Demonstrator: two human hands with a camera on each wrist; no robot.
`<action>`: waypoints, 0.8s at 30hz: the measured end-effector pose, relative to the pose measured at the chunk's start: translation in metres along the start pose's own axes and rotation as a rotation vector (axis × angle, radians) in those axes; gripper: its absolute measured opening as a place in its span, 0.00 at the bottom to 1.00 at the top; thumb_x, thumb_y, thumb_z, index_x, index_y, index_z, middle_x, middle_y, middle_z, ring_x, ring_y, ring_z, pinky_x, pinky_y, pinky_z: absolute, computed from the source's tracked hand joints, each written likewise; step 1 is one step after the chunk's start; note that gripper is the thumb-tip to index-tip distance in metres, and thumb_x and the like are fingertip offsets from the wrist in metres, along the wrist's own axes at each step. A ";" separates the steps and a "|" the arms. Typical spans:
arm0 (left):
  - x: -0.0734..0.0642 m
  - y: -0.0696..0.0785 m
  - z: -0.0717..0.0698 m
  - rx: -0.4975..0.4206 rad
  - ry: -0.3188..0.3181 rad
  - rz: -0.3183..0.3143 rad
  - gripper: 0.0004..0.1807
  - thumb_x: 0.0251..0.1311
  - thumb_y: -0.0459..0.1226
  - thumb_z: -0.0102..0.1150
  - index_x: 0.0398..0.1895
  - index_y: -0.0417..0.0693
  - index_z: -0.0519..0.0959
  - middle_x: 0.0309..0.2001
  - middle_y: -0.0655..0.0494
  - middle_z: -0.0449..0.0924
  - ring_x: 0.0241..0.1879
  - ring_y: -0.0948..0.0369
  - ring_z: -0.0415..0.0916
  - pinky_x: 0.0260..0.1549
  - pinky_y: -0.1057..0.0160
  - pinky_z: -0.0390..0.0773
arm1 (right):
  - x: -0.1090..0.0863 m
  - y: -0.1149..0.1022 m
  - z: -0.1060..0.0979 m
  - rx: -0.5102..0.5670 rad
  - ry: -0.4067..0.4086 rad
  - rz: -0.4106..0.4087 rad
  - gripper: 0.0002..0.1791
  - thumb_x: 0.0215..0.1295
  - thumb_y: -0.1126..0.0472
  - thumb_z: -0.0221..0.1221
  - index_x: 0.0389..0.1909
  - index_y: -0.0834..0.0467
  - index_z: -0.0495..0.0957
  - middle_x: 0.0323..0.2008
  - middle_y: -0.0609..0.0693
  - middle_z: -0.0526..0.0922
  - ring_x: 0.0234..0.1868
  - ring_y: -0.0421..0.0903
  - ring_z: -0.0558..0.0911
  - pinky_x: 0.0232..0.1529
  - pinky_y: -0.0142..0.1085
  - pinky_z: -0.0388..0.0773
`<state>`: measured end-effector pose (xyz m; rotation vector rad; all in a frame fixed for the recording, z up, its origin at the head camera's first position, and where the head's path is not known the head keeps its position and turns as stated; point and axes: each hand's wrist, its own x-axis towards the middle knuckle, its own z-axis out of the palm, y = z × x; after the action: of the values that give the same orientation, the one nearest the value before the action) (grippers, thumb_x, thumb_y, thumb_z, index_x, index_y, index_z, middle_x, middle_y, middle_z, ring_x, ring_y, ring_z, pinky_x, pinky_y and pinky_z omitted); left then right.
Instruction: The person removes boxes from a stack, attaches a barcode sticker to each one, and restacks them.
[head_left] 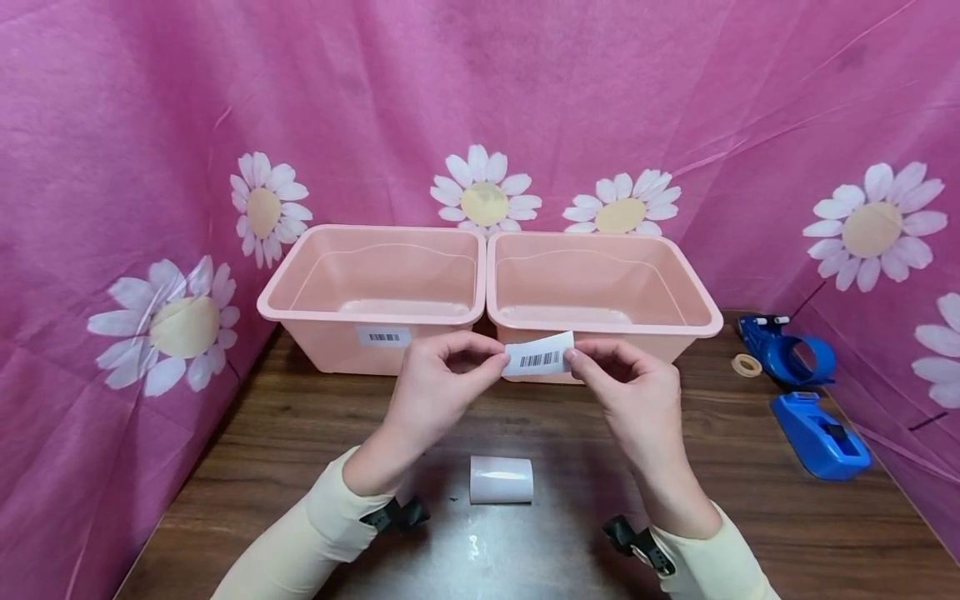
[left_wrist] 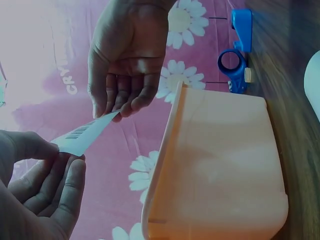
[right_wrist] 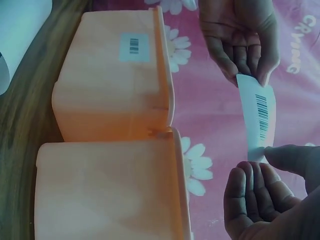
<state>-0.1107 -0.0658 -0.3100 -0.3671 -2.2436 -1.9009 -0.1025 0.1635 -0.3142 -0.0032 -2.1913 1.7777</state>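
A brown tabletop (head_left: pixel 270 450) is carrying a white roll (head_left: pixel 501 481) near its middle, one pink bin (head_left: pixel 390 279) at eleven o'clock, another pink bin (head_left: pixel 585 283) at one, a tan ring (head_left: pixel 758 367) and blue tape holder (head_left: pixel 774 352) at two, a blue dispenser (head_left: pixel 813 433) at three.

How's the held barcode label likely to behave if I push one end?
The held label will probably buckle rather than stay rigid: it bows between the left hand and right hand. Its thin edge suggests it's very light and easily creased.
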 end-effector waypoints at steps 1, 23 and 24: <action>0.000 0.000 0.000 0.000 0.002 -0.001 0.04 0.64 0.31 0.78 0.40 0.42 0.95 0.36 0.46 0.95 0.30 0.69 0.85 0.34 0.72 0.84 | 0.000 0.000 0.000 0.004 -0.001 0.003 0.08 0.69 0.63 0.78 0.44 0.64 0.93 0.33 0.36 0.92 0.35 0.36 0.89 0.40 0.26 0.88; 0.003 -0.006 0.001 0.110 0.097 0.090 0.03 0.63 0.33 0.79 0.39 0.48 0.95 0.33 0.52 0.94 0.31 0.69 0.84 0.36 0.72 0.85 | -0.005 0.003 0.004 -0.032 0.039 0.004 0.08 0.68 0.62 0.79 0.40 0.63 0.92 0.27 0.35 0.89 0.30 0.35 0.83 0.33 0.25 0.81; 0.004 -0.007 0.001 0.122 0.104 0.106 0.03 0.63 0.33 0.80 0.39 0.48 0.95 0.34 0.53 0.94 0.31 0.68 0.84 0.36 0.72 0.85 | -0.005 0.003 0.004 -0.036 0.041 0.004 0.08 0.67 0.62 0.79 0.40 0.63 0.92 0.27 0.35 0.89 0.30 0.35 0.83 0.33 0.25 0.81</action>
<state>-0.1164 -0.0653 -0.3154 -0.3532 -2.2130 -1.6826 -0.0997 0.1595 -0.3187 -0.0519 -2.1960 1.7248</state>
